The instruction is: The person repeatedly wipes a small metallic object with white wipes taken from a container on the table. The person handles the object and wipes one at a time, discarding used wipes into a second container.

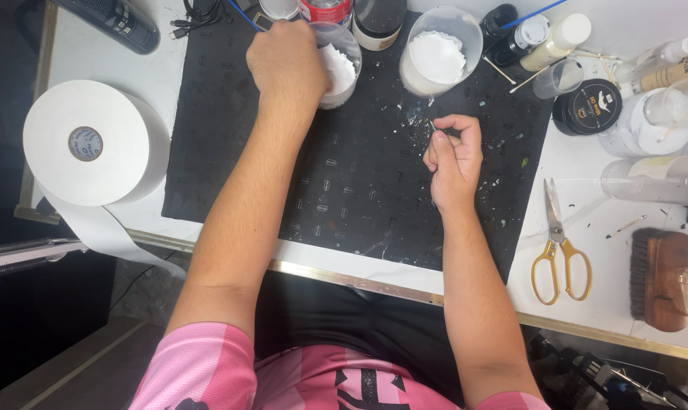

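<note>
showing: a person seated at a white desk (587,171), seen from above, both bare hands over a black speckled rubber mat (359,182).
left hand: the left hand (287,64) is clenched at the rim of a clear plastic cup of white paper discs (342,61); a thin blue-handled stick (241,14) runs out from behind the knuckles, though whether the hand grips it cannot be told.
right hand: the right hand (454,156) pinches a tiny pale sliver (433,125) between thumb and fingertips, held above the mat, likely so that small bits fall on the dark surface where they show.
second cup: a larger clear cup with white discs (439,57) stands just beside the first, within reach of either hand.
tools: gold-handled scissors (558,254) and a brown wooden brush (658,277) lie apart on the right.
roll: a large white paper roll (89,144) sits at the left edge, its tail hanging off.
surface: mat flecked with white residue; bottles and jars crowd the far edge.
room: dark floor below the desk.
</note>
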